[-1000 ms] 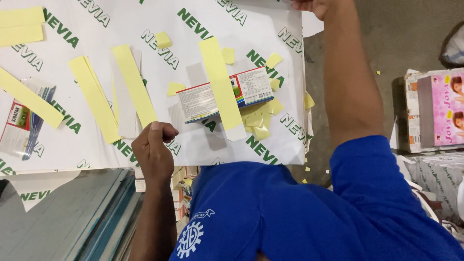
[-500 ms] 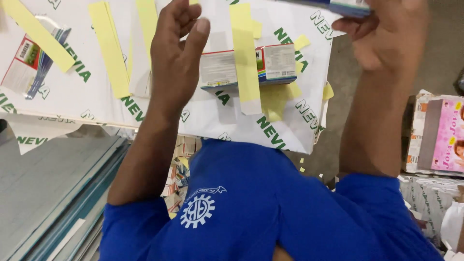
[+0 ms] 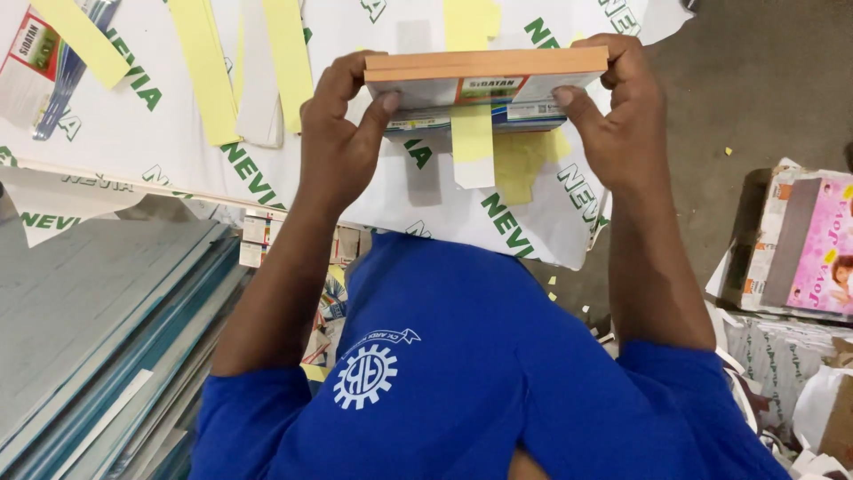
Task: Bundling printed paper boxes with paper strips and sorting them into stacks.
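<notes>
A flat stack of thin booklets (image 3: 487, 73), orange along its top edge with white printed covers, is held level between both hands. My left hand (image 3: 342, 142) grips its left end, thumb on the front. My right hand (image 3: 613, 116) grips its right end the same way. The stack hangs just above a white printed sheet (image 3: 160, 133) spread on the work surface. A yellow paper strip (image 3: 472, 147) lies on the sheet right below the stack, partly hidden by it.
Several more yellow strips (image 3: 209, 67) lie on the sheet at upper left, beside a packet (image 3: 40, 62) in clear wrap. Grey-blue boards (image 3: 89, 329) are stacked at lower left. A pink printed carton (image 3: 813, 244) stands at right on the grey floor (image 3: 755, 89).
My right hand has come down with the stack and my left hand has taken its other end. The stack now sits level over the strip and the small box there.
</notes>
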